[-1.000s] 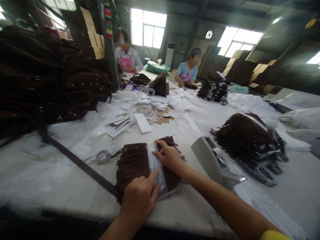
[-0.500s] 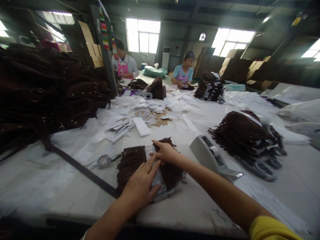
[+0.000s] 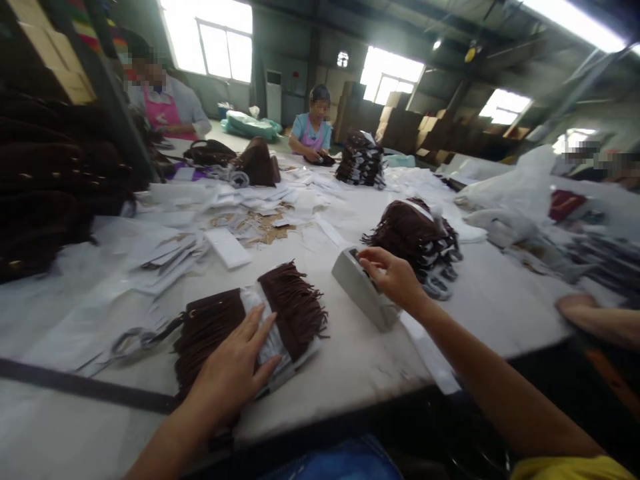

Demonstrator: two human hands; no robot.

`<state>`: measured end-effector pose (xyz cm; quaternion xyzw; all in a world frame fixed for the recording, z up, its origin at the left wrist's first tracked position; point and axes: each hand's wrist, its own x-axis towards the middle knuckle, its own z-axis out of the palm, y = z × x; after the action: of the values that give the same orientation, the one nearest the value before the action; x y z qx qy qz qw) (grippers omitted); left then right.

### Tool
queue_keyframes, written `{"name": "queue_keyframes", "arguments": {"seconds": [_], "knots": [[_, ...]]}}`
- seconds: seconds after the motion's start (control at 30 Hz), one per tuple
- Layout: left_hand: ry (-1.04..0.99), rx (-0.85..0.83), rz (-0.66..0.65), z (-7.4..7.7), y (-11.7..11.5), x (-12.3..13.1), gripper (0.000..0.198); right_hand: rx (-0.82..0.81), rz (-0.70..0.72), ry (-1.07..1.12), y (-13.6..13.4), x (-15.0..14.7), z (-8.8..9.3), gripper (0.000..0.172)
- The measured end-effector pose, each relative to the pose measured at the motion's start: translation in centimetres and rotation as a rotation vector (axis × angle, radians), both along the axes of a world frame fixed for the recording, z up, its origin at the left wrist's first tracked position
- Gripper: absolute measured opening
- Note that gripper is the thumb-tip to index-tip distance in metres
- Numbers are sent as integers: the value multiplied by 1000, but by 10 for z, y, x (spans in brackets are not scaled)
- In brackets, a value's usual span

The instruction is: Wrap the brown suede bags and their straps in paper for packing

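Observation:
A brown fringed bag lies flat on the white table in front of me, with a clear plastic band wrapped across its middle. My left hand rests flat on the bag and the band, fingers stretched out. My right hand is over the grey tape dispenser to the right of the bag, fingers curled at its top. What they pinch is hidden.
A stack of wrapped fringed bags stands behind the dispenser. Dark bags pile up at the left. White paper slips litter the middle. Two people sit at the far end, and another person's hand rests at the right.
My right hand left the bag and moved right to the tape dispenser. My left hand stayed on the bag. The view swung to the right.

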<state>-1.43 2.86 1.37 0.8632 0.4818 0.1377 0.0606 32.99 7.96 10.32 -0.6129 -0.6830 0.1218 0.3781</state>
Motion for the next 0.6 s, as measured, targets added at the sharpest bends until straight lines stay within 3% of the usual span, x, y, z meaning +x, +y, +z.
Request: {"name": "queue_keyframes", "arguments": {"seconds": [0.07, 0.13, 0.23, 0.33, 0.47, 0.6], "knots": [[-14, 31, -13, -7, 3, -1, 61, -46, -182, -61, -19, 43, -5, 30], [-25, 45, -24, -13, 6, -2, 60, -187, -247, -45, -35, 71, -16, 35], [-21, 43, -22, -15, 7, -3, 58, -362, -184, 194, -51, 83, -35, 43], [12, 36, -14, -14, 7, -3, 59, -394, -108, 544, -55, 75, -43, 43], [42, 14, -5, -12, 7, -4, 58, -356, -142, 834, -59, 65, -31, 36], [55, 8, -10, -12, 6, -4, 59, -245, -189, 856, -77, 67, -11, 30]]}}
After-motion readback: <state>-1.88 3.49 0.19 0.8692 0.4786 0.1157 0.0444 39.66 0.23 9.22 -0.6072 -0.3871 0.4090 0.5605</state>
